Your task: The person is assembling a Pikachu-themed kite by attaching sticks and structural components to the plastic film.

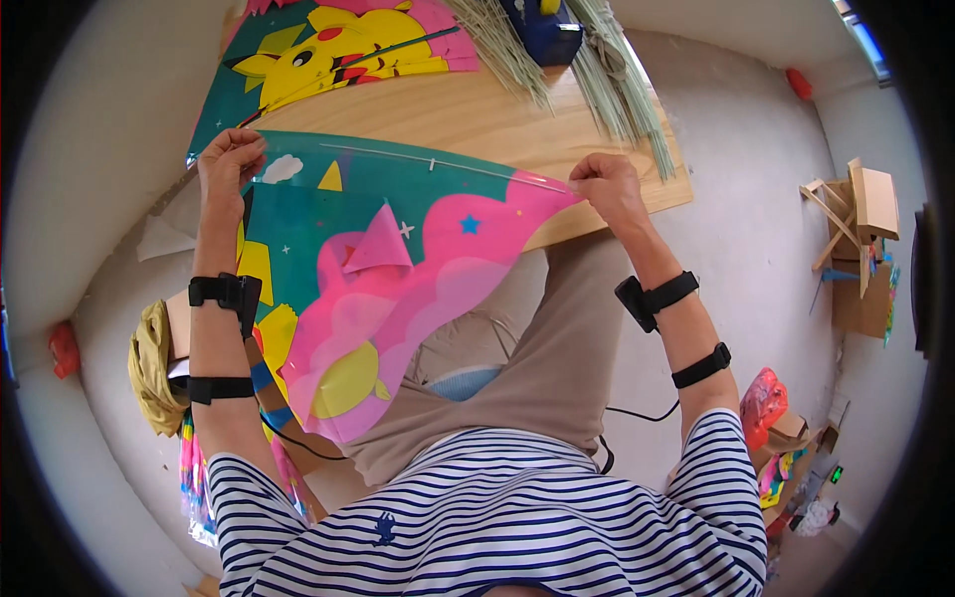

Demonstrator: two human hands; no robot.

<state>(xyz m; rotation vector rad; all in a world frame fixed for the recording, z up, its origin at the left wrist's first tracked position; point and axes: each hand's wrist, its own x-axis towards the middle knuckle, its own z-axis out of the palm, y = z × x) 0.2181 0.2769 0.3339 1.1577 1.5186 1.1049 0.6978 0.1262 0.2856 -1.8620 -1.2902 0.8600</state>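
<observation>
A thin printed kite sail (pixel 328 224), green and pink with clouds and stars, is stretched between my two hands. My left hand (pixel 231 164) pinches its upper left corner. At the pointed right end my right hand (pixel 609 185) is closed on the tip. A slim pale rod (pixel 433 161) runs along the upper edge; I cannot tell whether it is fixed there. From the sail's middle a small pink triangular flap (pixel 381 247) stands up. The lower part hangs over the table's near edge and drapes across my lap.
On the wooden table (pixel 527 124) lies another printed sail (pixel 348 60) with a yellow cartoon figure. Bundles of thin pale sticks (pixel 622 95) and a dark blue box-like object (pixel 542 30) are at the far right. Cardboard boxes (pixel 875 204) stand by the right wall.
</observation>
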